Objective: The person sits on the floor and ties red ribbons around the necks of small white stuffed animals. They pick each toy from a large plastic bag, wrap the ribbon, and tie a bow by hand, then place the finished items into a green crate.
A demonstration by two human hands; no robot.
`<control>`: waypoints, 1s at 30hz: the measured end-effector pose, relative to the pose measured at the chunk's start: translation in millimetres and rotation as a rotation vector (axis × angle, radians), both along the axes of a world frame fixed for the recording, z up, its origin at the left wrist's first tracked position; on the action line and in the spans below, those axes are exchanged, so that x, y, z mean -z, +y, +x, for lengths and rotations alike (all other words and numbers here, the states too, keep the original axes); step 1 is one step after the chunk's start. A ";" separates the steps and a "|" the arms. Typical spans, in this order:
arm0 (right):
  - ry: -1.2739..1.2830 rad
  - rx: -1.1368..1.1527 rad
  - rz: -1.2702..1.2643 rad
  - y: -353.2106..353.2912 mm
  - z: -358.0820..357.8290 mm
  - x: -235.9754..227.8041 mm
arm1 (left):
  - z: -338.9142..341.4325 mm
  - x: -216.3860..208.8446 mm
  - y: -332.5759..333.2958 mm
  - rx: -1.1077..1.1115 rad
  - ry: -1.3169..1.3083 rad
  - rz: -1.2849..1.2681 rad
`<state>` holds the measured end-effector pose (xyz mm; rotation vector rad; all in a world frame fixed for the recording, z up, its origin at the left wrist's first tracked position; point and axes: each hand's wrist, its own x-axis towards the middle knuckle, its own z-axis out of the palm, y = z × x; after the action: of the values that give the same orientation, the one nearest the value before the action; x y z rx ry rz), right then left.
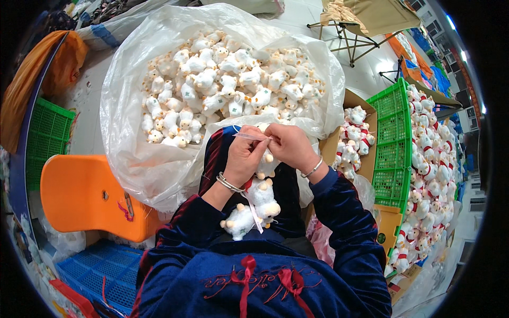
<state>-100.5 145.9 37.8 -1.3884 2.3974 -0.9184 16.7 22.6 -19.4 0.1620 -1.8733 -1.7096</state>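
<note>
My left hand (241, 159) is closed in a pinch on a thin pale pink ribbon (249, 137). Fingertip to fingertip with it, my right hand (291, 148) pinches the same ribbon further along. Just under my hands, a white plush toy (268, 165) with cream feet is partly covered by my fingers. On my lap lie further white plush toys (262, 193), one with a bit of red at its side. A pale ribbon strip (253, 212) hangs across them. Both wrists wear bangles.
A large clear plastic bag (124, 116) ahead is heaped with white plush toys (228, 85). An orange chair (79, 191) stands at left, a small metal tool (129, 204) on it. At right are a cardboard box (366, 100) of toys, a green crate (392, 143) and many red-trimmed toys (429, 159).
</note>
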 end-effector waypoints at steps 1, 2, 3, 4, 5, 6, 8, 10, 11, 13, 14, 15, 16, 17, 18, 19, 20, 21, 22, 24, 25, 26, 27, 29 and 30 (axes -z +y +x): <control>-0.145 -0.010 0.016 1.2 -2.2 -3.8 | 1.0 -0.1 0.4 -0.008 -0.016 0.008; -0.291 -0.021 0.031 4.3 -6.5 -9.0 | 1.3 -0.4 0.3 -0.022 -0.015 0.012; -0.436 -0.028 0.047 8.0 -11.1 -11.6 | 1.2 -1.0 0.3 -0.032 -0.014 0.016; -0.528 -0.032 0.031 12.0 -15.5 -10.8 | 1.2 -1.7 0.3 -0.043 -0.013 0.020; -0.620 -0.035 0.016 16.0 -20.0 -9.3 | 1.9 -2.8 0.0 -0.040 -0.024 0.007; -0.713 -0.038 0.000 18.8 -23.8 -8.9 | 3.4 -4.2 -0.1 -0.037 -0.037 -0.006; -0.684 -0.015 0.080 21.4 -31.1 -14.3 | 4.7 -4.3 -0.7 -0.018 -0.049 0.007; -0.625 -0.008 0.128 27.3 -37.0 -9.3 | 7.4 -2.1 -1.2 0.013 -0.053 0.061; -0.574 -0.034 0.087 30.5 -38.5 -9.9 | 9.0 -2.1 -1.2 0.018 -0.060 0.065; -0.682 -0.051 -0.039 38.5 -43.5 -4.6 | 11.3 -6.0 -1.9 0.031 -0.070 0.070; -0.736 -0.060 -0.102 40.7 -44.5 -2.4 | 12.4 -7.7 -2.2 0.051 -0.064 0.068; -0.784 -0.037 -0.079 41.5 -41.5 -2.5 | 13.2 -9.4 -2.8 0.071 -0.059 0.063; -0.803 -0.018 -0.161 40.4 -37.5 0.1 | 14.1 -10.8 -3.6 0.091 -0.054 0.057; -0.822 0.002 -0.244 37.4 -32.6 4.0 | 15.2 -12.2 -4.9 0.099 -0.060 0.057; -0.838 0.023 -0.324 34.4 -27.7 8.0 | 16.5 -13.2 -6.4 0.107 -0.066 0.060; -0.860 0.046 -0.413 31.4 -23.4 12.0 | 17.5 -13.6 -7.4 0.115 -0.071 0.062; -0.951 0.060 -0.458 29.1 -18.6 12.3 | 18.2 -13.5 -7.6 0.115 -0.073 0.038; -1.043 0.073 -0.504 26.4 -13.9 10.7 | 18.7 -13.4 -8.1 0.114 -0.074 0.013; -1.134 0.085 -0.550 25.1 -11.7 10.3 | 19.5 -13.8 -8.8 0.113 -0.075 -0.013; -1.213 0.038 -0.549 25.3 -15.4 18.8 | 23.5 -21.1 -10.8 0.128 -0.106 -0.010; -1.253 0.016 -0.549 25.5 -16.6 21.7 | 24.9 -23.1 -12.3 0.137 -0.122 -0.006; -1.249 0.060 -0.571 25.7 -15.1 23.6 | 25.6 -20.5 -15.3 0.111 -0.106 -0.051; -1.248 0.100 -0.594 23.1 -10.2 22.1 | 27.4 -17.5 -18.7 0.081 -0.093 -0.099; -1.227 0.133 -0.618 21.0 -5.0 25.1 | 30.8 -17.1 -19.0 0.050 -0.126 -0.088; -1.207 0.125 -0.622 20.9 -3.2 30.2 | 31.1 -16.1 -19.6 0.054 -0.123 -0.071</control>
<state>-103.7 166.8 7.6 -0.4511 1.2961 -1.9017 47.9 3.1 -3.3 0.1936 -2.0425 -1.6998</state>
